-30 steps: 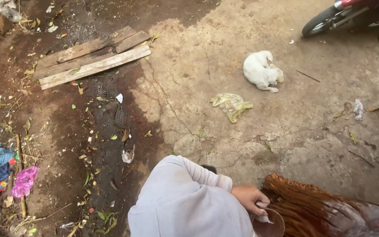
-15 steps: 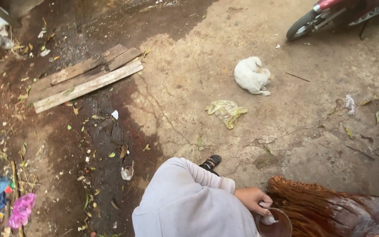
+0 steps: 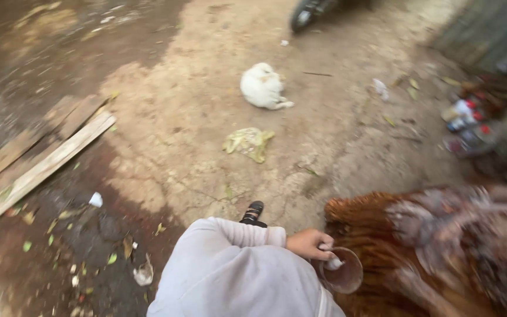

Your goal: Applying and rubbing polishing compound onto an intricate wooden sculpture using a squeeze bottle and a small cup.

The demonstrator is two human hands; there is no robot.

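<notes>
Left hand point(image 3: 310, 243), at the end of a pale grey sleeve, is clamped on the rim of a small round brown cup point(image 3: 342, 271), fingers pinching something whitish at its lip. Keeping the cup level and the grip firm seems wise. It sits at the hand's four o'clock, touching a blurred reddish-brown feathered mass point(image 3: 418, 258). No right hand shows.

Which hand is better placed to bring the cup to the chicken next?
Left, probably. The left hand already has a grip on the rim of the brown cup, which sits right against the brown chicken. The right hand is out of view.
</notes>
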